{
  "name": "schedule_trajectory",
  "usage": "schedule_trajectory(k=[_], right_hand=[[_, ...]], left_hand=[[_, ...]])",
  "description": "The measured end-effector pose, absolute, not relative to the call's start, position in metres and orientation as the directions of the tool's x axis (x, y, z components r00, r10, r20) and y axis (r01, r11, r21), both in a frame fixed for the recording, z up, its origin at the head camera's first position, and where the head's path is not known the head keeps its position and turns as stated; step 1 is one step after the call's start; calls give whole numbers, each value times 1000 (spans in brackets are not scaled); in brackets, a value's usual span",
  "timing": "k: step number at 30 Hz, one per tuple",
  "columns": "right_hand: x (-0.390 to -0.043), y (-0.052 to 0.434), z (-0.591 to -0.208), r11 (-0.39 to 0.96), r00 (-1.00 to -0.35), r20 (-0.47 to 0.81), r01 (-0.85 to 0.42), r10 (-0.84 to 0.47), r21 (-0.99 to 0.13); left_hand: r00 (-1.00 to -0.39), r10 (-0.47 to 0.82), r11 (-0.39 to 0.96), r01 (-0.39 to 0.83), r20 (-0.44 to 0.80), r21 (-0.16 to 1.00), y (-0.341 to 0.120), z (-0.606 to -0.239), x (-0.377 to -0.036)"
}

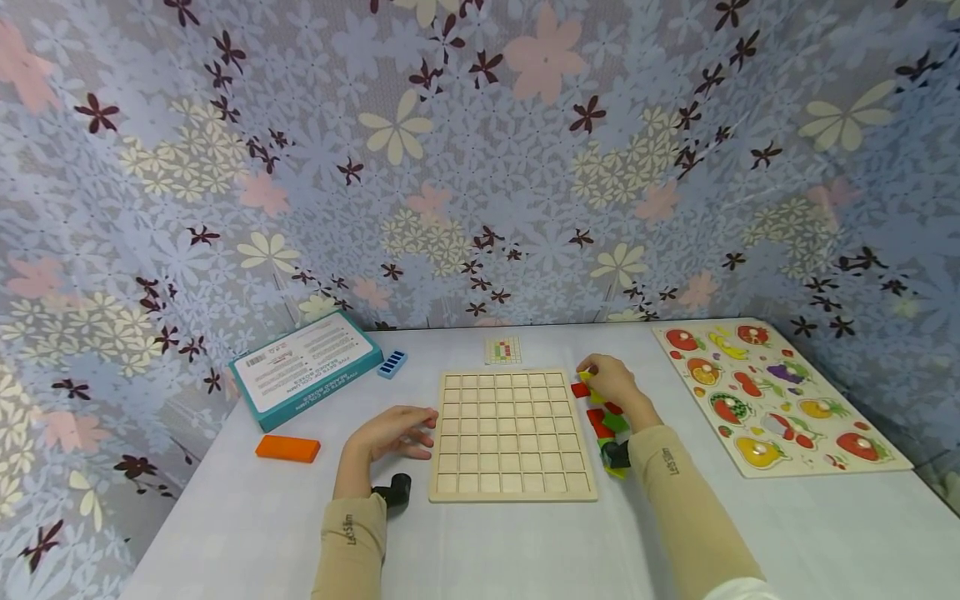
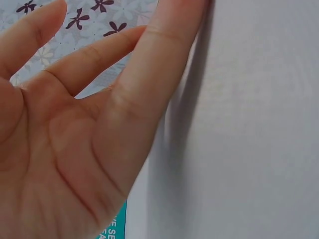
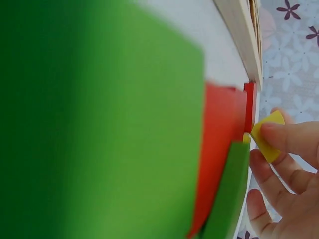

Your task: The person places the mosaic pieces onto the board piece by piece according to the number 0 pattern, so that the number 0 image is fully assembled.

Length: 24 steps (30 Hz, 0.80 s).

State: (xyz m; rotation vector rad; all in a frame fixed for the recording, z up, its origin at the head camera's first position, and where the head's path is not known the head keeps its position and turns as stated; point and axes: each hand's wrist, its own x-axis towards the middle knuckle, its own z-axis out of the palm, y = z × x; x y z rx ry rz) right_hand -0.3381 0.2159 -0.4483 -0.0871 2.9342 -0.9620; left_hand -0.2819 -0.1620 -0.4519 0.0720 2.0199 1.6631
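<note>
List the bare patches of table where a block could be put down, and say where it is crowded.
Free: the table in front of the grid board, and between the orange block and left hand. Crowded: the strip between board and fruit puzzle, with the coloured pieces and right hand.

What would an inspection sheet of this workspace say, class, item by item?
Surface: white table.
Job's things: empty grid board; coloured pieces beside it.
Clutter: teal box, orange block, blue block, pattern card, fruit puzzle.
Grippers: left hand open on the table; right hand pinches a yellow piece.
Cables: nothing seen.
Surroundings: flowered cloth.
</note>
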Motion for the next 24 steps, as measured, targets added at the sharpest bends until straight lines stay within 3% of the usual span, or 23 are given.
schedule_trajectory(k=[9, 24], right_hand=[[-332, 197, -442, 757, -989, 103, -146, -104, -637], [-331, 150, -433, 635, -966, 181, -257, -183, -729]], left_hand=[[-844, 429, 272, -219, -322, 937, -164, -454, -283], [-841, 439, 286, -202, -316, 937, -163, -453, -281]])
